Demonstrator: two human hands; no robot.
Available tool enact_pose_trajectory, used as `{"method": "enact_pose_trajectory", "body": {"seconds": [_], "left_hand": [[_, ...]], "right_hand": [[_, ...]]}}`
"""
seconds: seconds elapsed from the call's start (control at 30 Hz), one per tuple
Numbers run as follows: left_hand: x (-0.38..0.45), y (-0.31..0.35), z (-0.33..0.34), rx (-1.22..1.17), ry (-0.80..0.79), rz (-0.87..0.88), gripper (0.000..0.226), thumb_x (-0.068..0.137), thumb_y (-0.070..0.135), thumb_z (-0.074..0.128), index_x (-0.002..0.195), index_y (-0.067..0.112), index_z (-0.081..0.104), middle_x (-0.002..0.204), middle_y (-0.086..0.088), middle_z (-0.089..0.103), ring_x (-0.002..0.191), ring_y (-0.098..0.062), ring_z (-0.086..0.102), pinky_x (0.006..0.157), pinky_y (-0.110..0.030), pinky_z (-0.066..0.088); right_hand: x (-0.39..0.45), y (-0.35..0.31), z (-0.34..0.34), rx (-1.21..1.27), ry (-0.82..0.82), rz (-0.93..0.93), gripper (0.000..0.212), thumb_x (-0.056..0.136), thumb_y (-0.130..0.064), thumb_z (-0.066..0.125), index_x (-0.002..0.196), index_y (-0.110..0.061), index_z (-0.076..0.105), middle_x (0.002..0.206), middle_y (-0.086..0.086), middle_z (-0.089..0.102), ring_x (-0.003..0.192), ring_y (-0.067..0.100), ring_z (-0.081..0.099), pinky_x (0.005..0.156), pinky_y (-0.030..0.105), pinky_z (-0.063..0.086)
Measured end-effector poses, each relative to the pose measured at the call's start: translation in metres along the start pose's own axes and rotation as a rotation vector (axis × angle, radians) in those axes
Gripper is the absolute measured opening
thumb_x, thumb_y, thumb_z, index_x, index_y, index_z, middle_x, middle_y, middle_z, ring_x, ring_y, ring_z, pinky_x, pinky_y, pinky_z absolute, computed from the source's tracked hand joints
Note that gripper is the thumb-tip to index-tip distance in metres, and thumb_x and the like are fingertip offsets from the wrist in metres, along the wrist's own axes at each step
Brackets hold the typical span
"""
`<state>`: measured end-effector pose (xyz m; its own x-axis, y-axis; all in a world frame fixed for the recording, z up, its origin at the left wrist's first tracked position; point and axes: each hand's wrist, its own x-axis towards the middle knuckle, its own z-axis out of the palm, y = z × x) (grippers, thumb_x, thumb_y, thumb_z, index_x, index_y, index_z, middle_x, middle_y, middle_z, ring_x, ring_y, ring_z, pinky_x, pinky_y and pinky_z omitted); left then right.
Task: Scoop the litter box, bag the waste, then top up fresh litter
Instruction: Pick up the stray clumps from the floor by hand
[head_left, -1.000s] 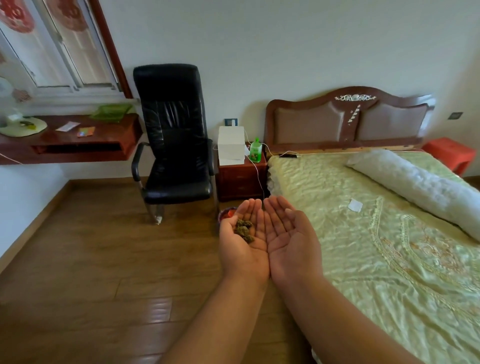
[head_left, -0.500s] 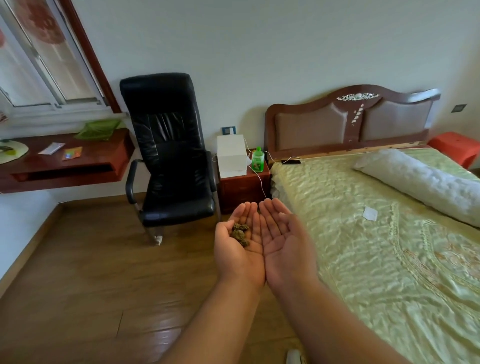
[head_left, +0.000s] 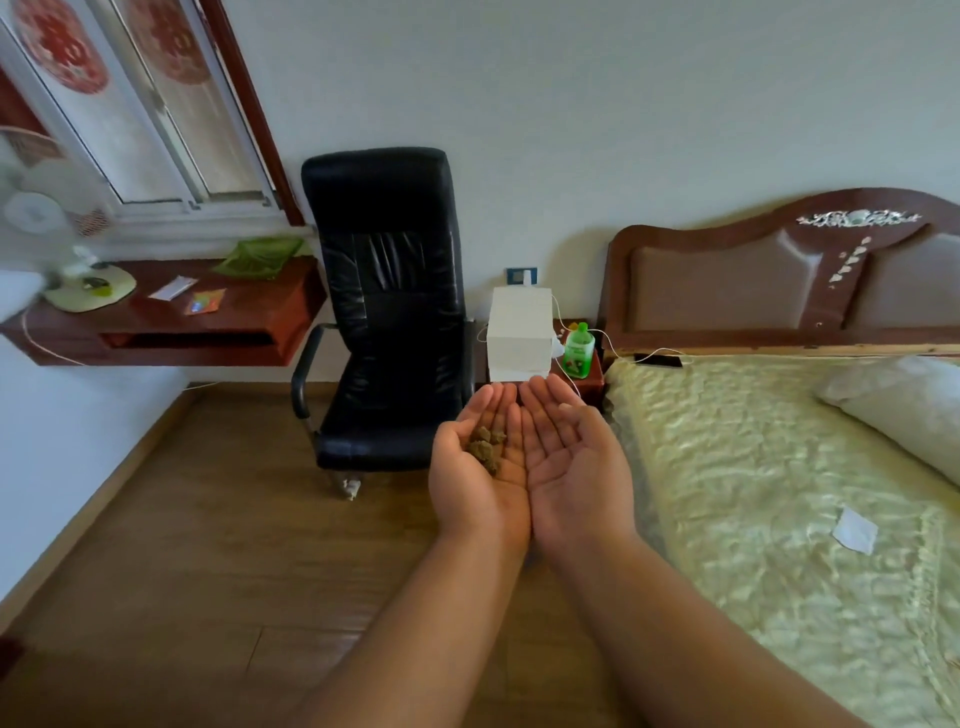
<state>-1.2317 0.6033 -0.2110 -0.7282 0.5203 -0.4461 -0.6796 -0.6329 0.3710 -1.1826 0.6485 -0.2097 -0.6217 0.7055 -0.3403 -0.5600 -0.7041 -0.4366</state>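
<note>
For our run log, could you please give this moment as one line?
left hand: open, palm up, carrying brown clumps | right hand: open, palm up, bare | hands: side by side

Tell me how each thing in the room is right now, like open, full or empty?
Left hand: palm up, cupped, carrying brown clumps.
Small brown crumbly clumps: resting on the left palm.
Right hand: palm up, empty, touching the left hand.
Black leather office chair: unoccupied.
Green plastic bottle: upright, capped.
Pale green quilted bed: made.
</note>
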Motion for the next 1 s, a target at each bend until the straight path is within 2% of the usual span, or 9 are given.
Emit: {"method": "enact_pose_trajectory", "body": {"seconds": [0.1, 0.3, 0.5, 0.67, 0.8, 0.87, 1.0], "left_hand": [[0.028, -0.01, 0.021, -0.057, 0.001, 0.02, 0.036, 0.103, 0.009, 0.042, 0.122, -0.003, 0.071, 0.119, -0.021, 0.075, 0.114, -0.032, 0.073, 0.112, -0.043, 0.05], [0.077, -0.02, 0.049, -0.066, 0.019, 0.039, 0.037, 0.106, 0.01, 0.04, 0.119, -0.002, 0.072, 0.12, -0.021, 0.075, 0.111, -0.032, 0.074, 0.106, -0.041, 0.053], [0.139, -0.02, 0.062, -0.029, -0.009, 0.072, 0.039, 0.107, 0.014, 0.039, 0.124, -0.003, 0.07, 0.123, -0.019, 0.074, 0.116, -0.031, 0.072, 0.114, -0.042, 0.047], [0.201, -0.009, 0.07, 0.075, -0.065, 0.053, 0.043, 0.108, 0.017, 0.035, 0.128, 0.0, 0.069, 0.126, -0.016, 0.074, 0.119, -0.028, 0.071, 0.116, -0.044, 0.045], [0.255, 0.005, 0.076, 0.159, -0.096, 0.039, 0.043, 0.108, 0.018, 0.035, 0.127, 0.003, 0.071, 0.127, -0.013, 0.074, 0.122, -0.025, 0.07, 0.118, -0.046, 0.042], [0.282, 0.012, 0.077, 0.185, -0.106, 0.007, 0.043, 0.107, 0.019, 0.036, 0.127, 0.005, 0.072, 0.128, -0.013, 0.074, 0.124, -0.025, 0.068, 0.119, -0.047, 0.041], [0.332, 0.022, 0.081, 0.313, -0.166, -0.005, 0.039, 0.1, 0.026, 0.049, 0.128, 0.013, 0.073, 0.13, -0.004, 0.074, 0.125, -0.017, 0.067, 0.117, -0.042, 0.042]], "right_hand": [[0.037, -0.015, 0.006, -0.035, -0.034, 0.03, 0.03, 0.102, -0.011, 0.05, 0.126, -0.003, 0.066, 0.12, 0.016, 0.073, 0.11, 0.028, 0.072, 0.102, 0.039, 0.052], [0.097, -0.028, 0.014, -0.067, -0.032, 0.069, 0.031, 0.103, -0.012, 0.05, 0.128, -0.004, 0.065, 0.12, 0.015, 0.073, 0.111, 0.027, 0.072, 0.097, 0.037, 0.053], [0.159, -0.021, 0.022, -0.159, 0.0, 0.077, 0.032, 0.103, -0.014, 0.048, 0.128, -0.007, 0.066, 0.12, 0.012, 0.074, 0.111, 0.024, 0.072, 0.094, 0.035, 0.054], [0.215, -0.003, 0.037, -0.223, 0.044, 0.123, 0.032, 0.105, -0.02, 0.046, 0.127, -0.012, 0.068, 0.116, 0.007, 0.076, 0.104, 0.019, 0.075, 0.078, 0.029, 0.062], [0.264, 0.018, 0.053, -0.209, 0.101, 0.14, 0.035, 0.106, -0.025, 0.046, 0.128, -0.012, 0.069, 0.12, 0.008, 0.075, 0.108, 0.02, 0.073, 0.088, 0.033, 0.058], [0.29, 0.028, 0.057, -0.188, 0.127, 0.128, 0.034, 0.104, -0.023, 0.048, 0.127, -0.01, 0.069, 0.121, 0.01, 0.074, 0.11, 0.022, 0.073, 0.087, 0.032, 0.057], [0.34, 0.043, 0.058, -0.116, 0.131, 0.12, 0.034, 0.102, -0.022, 0.05, 0.124, -0.007, 0.071, 0.122, 0.014, 0.073, 0.111, 0.026, 0.072, 0.093, 0.037, 0.054]]}}
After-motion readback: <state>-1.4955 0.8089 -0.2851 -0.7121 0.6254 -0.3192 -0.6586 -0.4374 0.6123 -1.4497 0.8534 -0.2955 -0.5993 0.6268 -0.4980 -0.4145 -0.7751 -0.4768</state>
